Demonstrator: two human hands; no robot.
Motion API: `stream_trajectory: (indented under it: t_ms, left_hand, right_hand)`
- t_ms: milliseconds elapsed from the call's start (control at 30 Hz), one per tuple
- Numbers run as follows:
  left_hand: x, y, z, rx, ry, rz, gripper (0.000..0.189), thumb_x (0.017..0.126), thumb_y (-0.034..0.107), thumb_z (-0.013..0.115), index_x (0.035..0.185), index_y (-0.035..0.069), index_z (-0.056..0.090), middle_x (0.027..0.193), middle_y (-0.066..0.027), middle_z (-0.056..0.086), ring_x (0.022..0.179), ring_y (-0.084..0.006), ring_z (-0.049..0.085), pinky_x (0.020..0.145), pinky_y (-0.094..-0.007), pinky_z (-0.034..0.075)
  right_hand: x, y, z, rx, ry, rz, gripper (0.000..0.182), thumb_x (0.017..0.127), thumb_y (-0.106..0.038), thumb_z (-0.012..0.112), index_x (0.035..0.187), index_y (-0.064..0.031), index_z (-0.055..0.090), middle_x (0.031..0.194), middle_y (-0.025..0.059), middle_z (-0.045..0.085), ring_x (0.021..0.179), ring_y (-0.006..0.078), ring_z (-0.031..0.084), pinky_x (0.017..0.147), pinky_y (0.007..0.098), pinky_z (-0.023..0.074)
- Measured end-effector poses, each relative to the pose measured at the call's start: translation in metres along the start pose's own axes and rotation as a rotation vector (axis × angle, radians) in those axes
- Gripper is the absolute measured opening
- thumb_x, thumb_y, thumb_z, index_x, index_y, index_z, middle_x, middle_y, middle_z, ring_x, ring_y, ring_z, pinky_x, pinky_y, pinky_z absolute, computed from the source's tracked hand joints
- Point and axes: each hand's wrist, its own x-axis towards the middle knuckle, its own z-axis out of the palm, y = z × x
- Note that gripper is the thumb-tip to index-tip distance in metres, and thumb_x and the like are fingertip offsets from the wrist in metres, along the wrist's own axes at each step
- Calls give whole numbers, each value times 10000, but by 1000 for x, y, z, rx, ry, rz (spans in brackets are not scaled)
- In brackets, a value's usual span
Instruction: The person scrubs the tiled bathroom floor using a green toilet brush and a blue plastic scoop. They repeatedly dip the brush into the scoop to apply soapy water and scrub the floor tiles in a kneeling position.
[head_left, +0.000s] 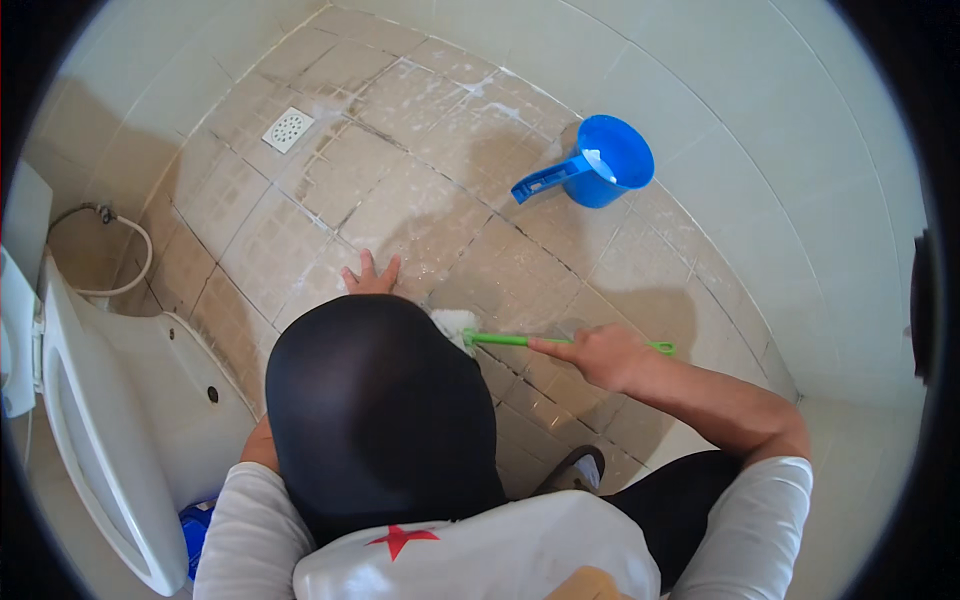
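My right hand (611, 358) grips the green handle (501, 340) of a scrub brush, with the index finger stretched along it. The brush's white bristle head (454, 324) is on the wet tiled floor (420, 217), partly hidden behind my black-clad knee (382, 405). Beyond that knee, my left hand (371, 277) shows only spread fingers, which appear to rest on the tiles and hold nothing; its palm and wrist are hidden. A blue plastic dipper (600, 187) stands farther off near the wall, its handle turned towards the left. Something white shows inside it.
To my left is a white toilet (180, 390), with a pale flexible hose (146, 262) behind it. A white floor drain (288, 130) lies near the far corner. Foam (506, 110) streaks the tiles by the wall. A blue object (196, 532) is partly hidden beside my left sleeve.
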Motion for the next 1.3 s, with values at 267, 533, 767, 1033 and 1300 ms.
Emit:
stream_trajectory:
  t_ms: [267,533,767,1033,1300]
  left_hand:
    - [16,-18,8,37,25,226,1097,530,328,830,1424,117,231,1385,-406,95,1333,-493,95,1063,-595,106]
    - [4,-23,-2,19,31,205,1069,539,318,830,1415,103,255,1379,-410,102,1333,-492,97,1057,-608,109]
    - [1,-21,-11,24,-14,162,1065,550,320,826,1418,107,247,1393,-398,82,1327,-502,103,1061,-601,112]
    - [5,-15,-6,14,13,194,1068,556,342,822,1425,129,240,1400,-385,92,1328,-500,103,1070,-585,110]
    - [5,-15,-4,25,4,197,1059,553,333,824,1420,125,252,1397,-384,100,1332,-490,101,1067,-594,105]
  right_hand:
    - [74,102,-7,337,461,422,699,793,-7,437,1426,-227,240,697,222,588,635,339,609,582,452,486]
    - [99,48,-32,354,186,306,697,801,-51,418,1431,-269,212,816,256,612,742,380,617,659,487,489]
    - [98,21,-16,301,259,-28,682,815,-22,395,1433,-241,207,813,273,601,744,380,619,660,466,495]
    - [103,91,-16,366,472,351,674,828,-15,382,1438,-233,195,753,258,591,681,363,615,618,459,490]
    - [71,70,43,275,423,82,710,819,-38,416,1433,-310,184,723,214,606,607,355,602,564,450,491]
